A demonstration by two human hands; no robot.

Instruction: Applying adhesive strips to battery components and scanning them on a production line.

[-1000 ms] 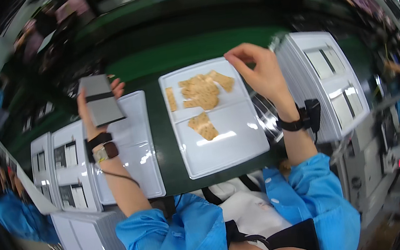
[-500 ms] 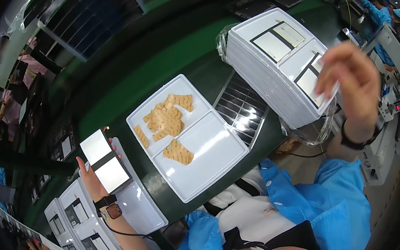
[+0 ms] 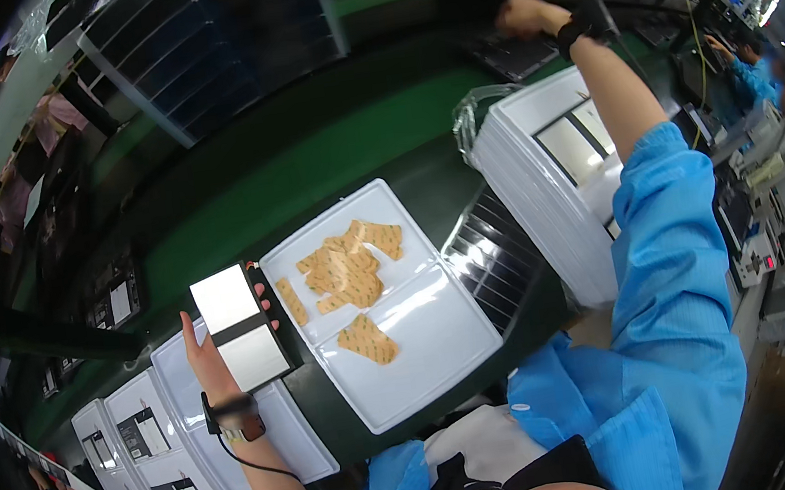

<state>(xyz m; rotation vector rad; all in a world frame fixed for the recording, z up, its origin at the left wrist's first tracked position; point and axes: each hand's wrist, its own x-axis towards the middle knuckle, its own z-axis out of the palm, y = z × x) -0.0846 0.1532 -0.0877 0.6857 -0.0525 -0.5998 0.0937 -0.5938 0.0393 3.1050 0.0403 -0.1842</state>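
Note:
My left hand (image 3: 214, 366) holds a flat battery pack (image 3: 243, 326) of two silver cells with a black strip between them. The thumb sticks out on its left, and fingertips show along its right edge. My right arm is stretched far forward to the upper right. There my right hand (image 3: 526, 16), fingers curled in, is over a dark flat device (image 3: 511, 56); what the fingers hold, if anything, is hidden. Between my arms lies a white two-part tray (image 3: 420, 375) with a pile of tan patterned peeled-off liners (image 3: 341, 270) and a separate liner (image 3: 367, 339).
Right of the tray rises a stack of white trays (image 3: 542, 210), with silver battery packs (image 3: 570, 148) on top, partly behind my right arm. At the left are more white trays (image 3: 150, 401) with dark-and-white packs. A green conveyor belt (image 3: 304, 177) runs beyond.
My right hand has moved from above the right tray stack, forward and left, to the dark device. The left hand still holds the battery pack. The whole view has shifted slightly.

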